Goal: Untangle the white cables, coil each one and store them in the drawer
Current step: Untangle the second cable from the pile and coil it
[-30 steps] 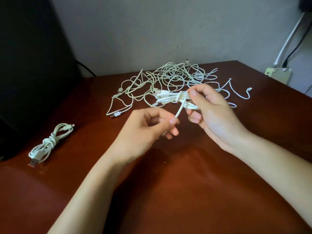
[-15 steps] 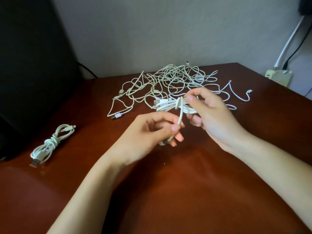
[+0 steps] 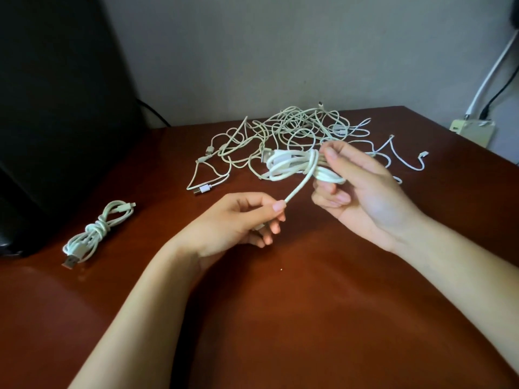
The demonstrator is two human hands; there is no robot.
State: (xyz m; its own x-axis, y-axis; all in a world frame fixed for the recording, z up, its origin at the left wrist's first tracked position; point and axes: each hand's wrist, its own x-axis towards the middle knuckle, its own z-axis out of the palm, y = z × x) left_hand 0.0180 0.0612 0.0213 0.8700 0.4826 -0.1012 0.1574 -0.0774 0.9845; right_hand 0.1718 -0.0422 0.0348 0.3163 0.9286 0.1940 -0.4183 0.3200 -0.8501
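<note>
Centre frame: right hand (image 3: 362,192) closed around coiled white cable (image 3: 295,164), above table (image 3: 280,318); left hand (image 3: 238,220) pinching its loose tail. Tangled cables (image 3: 286,136) behind, upper centre. 1 finished bundle (image 3: 95,234) lying left.

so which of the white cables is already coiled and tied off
The bundled cable lying alone at the table's left, knotted round its middle. The one in the hands is mid-wrap, and the pile behind is loose and tangled.
</note>
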